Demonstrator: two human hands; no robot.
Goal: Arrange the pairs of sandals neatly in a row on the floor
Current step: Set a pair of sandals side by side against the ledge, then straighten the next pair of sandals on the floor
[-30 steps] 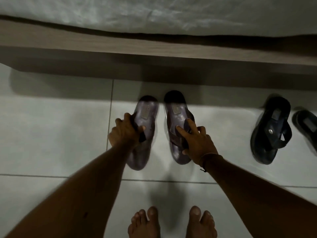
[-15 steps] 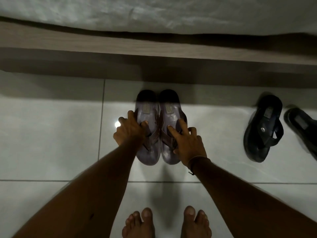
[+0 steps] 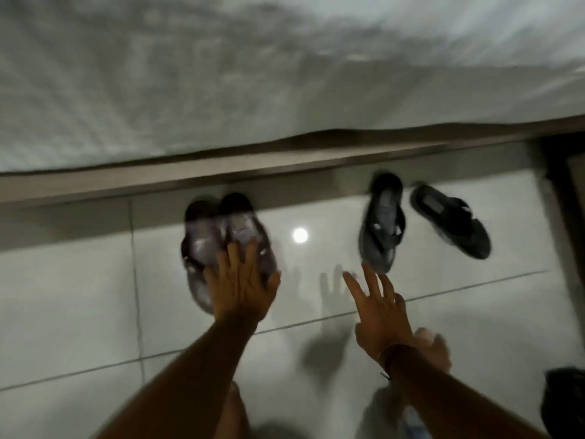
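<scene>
A brown pair of sandals (image 3: 221, 239) lies side by side on the tiled floor, toes against the bed base. My left hand (image 3: 242, 286) is over their near ends with fingers spread flat, holding nothing. My right hand (image 3: 376, 308) hovers open above the floor, fingertips just short of the heel of a black sandal (image 3: 381, 223). Its mate, a second black sandal (image 3: 451, 221), lies apart to the right, angled outward. The frame is motion-blurred.
A bed with a white sheet (image 3: 285, 74) and a wooden base rail (image 3: 190, 175) runs along the far side. A dark upright edge (image 3: 566, 217) stands at the right. A dark object (image 3: 565, 403) sits at the lower right corner. My foot (image 3: 433, 346) is under the right wrist.
Both hands let go of the brown sandals, which now lie together. My right hand moved right toward the black sandal. The view swung up and to the right.
</scene>
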